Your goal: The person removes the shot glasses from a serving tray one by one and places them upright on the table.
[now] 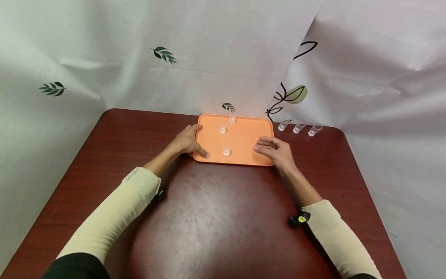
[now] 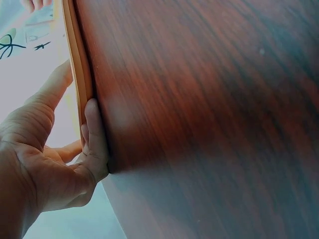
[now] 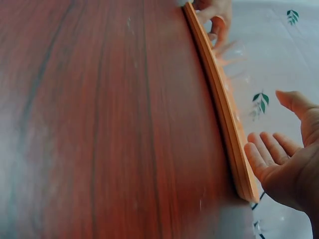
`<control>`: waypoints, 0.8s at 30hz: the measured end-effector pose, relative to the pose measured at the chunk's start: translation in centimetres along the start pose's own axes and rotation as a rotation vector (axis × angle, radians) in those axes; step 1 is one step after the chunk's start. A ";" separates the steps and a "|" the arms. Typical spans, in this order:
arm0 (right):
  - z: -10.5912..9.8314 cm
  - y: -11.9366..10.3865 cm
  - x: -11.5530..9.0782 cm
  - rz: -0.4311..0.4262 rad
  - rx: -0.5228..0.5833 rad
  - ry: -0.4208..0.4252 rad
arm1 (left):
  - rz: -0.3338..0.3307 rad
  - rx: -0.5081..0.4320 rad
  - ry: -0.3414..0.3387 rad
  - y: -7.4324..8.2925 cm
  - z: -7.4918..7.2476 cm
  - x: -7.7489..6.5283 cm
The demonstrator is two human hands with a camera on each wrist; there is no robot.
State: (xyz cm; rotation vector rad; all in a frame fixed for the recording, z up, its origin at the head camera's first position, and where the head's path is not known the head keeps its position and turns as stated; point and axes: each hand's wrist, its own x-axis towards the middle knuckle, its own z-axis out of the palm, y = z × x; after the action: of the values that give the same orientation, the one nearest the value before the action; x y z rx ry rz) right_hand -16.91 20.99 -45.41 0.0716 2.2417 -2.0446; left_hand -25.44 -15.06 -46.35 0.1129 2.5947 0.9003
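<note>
An orange tray [image 1: 244, 149] lies near the far edge of the table, with three small clear cups standing on it: a front cup [image 1: 227, 149], a middle cup [image 1: 223, 128] and a back cup [image 1: 232, 117]. My left hand [image 1: 189, 140] grips the tray's left end. In the left wrist view, the left hand [image 2: 60, 164] has some fingers under the tray's rim [image 2: 82, 64] and others over it. Over the tray's right end, my right hand [image 1: 277, 153] holds nothing. The right wrist view shows the right hand [image 3: 294, 154] with fingers extended beside the tray's edge [image 3: 224, 114].
Three more clear cups, a left one [image 1: 283, 124], a middle one [image 1: 298, 128] and a right one [image 1: 315, 130], stand in a row right of the tray. A white leaf-patterned curtain [image 1: 209, 58] hangs behind the dark red wooden table [image 1: 216, 217].
</note>
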 end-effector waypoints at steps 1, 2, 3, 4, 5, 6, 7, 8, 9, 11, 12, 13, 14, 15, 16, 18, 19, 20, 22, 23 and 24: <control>0.2 0.0 0.0 0.001 -0.013 -0.004 | 0.000 -0.001 -0.001 0.0 0.0 -0.1; 0.5 0.0 0.0 0.002 -0.021 -0.009 | 0.001 -0.001 -0.002 0.1 -0.1 -0.1; 0.7 0.0 0.1 0.002 -0.025 -0.017 | 0.000 -0.002 -0.003 0.1 -0.1 -0.1; 0.9 0.0 0.1 0.002 -0.031 -0.024 | -0.001 -0.003 -0.004 0.1 -0.1 -0.2; 1.2 0.0 0.1 0.002 -0.035 -0.030 | -0.003 -0.004 -0.004 0.2 -0.1 -0.2; 1.4 0.0 0.1 0.000 -0.040 -0.037 | -0.006 -0.006 -0.005 0.2 -0.1 -0.2; 1.6 0.0 0.1 -0.001 -0.041 -0.043 | -0.008 -0.007 -0.005 0.2 -0.1 -0.2; 1.8 0.1 0.1 -0.001 -0.042 -0.050 | -0.010 -0.009 -0.006 0.3 -0.1 -0.2; 2.0 0.1 0.1 -0.003 -0.042 -0.056 | -0.012 -0.012 -0.005 0.3 -0.1 -0.2; 2.5 0.1 0.1 -0.006 -0.047 -0.068 | -0.010 -0.013 -0.005 0.2 -0.1 -0.2; 2.7 0.1 0.1 -0.007 -0.050 -0.074 | -0.009 -0.012 -0.004 0.2 -0.1 -0.2; 2.9 0.1 0.1 -0.008 -0.052 -0.080 | -0.006 -0.010 -0.004 0.2 -0.1 -0.2; 3.1 0.1 0.1 -0.008 -0.053 -0.085 | -0.004 -0.007 -0.005 0.1 -0.1 -0.2; 3.4 0.1 0.0 -0.008 -0.049 -0.092 | -0.002 -0.003 -0.006 0.1 -0.1 -0.2; 3.6 0.1 0.0 -0.008 -0.048 -0.097 | 0.000 0.001 -0.007 0.1 -0.1 -0.2; 4.0 0.1 0.1 -0.007 -0.035 -0.107 | 0.003 0.008 -0.011 0.1 -0.1 -0.2; 4.2 0.1 0.1 -0.005 -0.027 -0.112 | 0.003 0.012 -0.013 0.1 -0.1 -0.3; 4.4 0.2 0.1 -0.003 -0.018 -0.117 | 0.002 0.015 -0.016 0.2 -0.2 -0.4; 4.8 0.2 0.2 0.001 -0.005 -0.128 | 0.001 0.020 -0.019 0.4 -0.2 -0.7; 4.9 0.2 0.2 0.001 -0.002 -0.133 | 0.005 0.032 -0.017 0.4 -0.3 -0.7; 5.1 0.2 0.2 0.000 0.000 -0.139 | 0.007 0.041 -0.021 0.6 -0.4 -1.0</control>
State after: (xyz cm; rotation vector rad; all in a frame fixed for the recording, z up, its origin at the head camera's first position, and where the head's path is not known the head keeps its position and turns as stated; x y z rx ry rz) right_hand -16.84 15.95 -46.12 -0.0690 2.1590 -1.9833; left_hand -24.70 -15.00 -45.40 0.1424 2.5959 0.8439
